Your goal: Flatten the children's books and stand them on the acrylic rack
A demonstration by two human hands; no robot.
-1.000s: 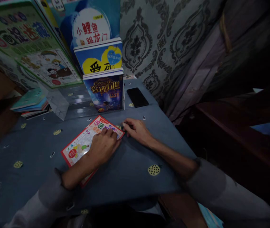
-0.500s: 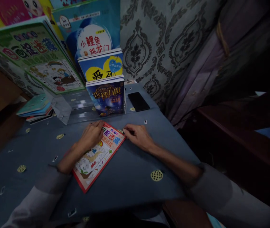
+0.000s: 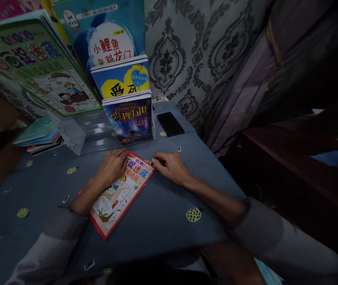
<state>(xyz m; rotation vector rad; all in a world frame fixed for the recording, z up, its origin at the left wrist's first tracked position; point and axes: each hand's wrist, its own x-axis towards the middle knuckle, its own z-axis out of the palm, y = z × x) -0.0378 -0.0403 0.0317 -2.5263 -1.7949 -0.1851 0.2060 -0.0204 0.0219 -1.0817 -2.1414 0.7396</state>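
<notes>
A thin red-edged picture book (image 3: 127,200) lies aslant on the table, its cover showing coloured Chinese characters and a drawn scene. My left hand (image 3: 113,166) rests on its upper left part, fingers stretched out and lying flat, hiding some of the cover. At the book's upper right corner is my right hand (image 3: 170,166). Its thumb and fingertips are drawn together in a pinch on that corner, and the other fingers curl inward.
Behind the hands, a clear stand (image 3: 78,136) holds several upright books, including a dark blue one (image 3: 131,120) and a green one (image 3: 50,67). A black phone (image 3: 170,123) lies to their right. Stacked books (image 3: 39,132) sit at the left. A patterned wall (image 3: 169,51) closes the back.
The view has shifted slightly, so the stand and books appear a little further left and up. Both hands stay in place on the book.
</notes>
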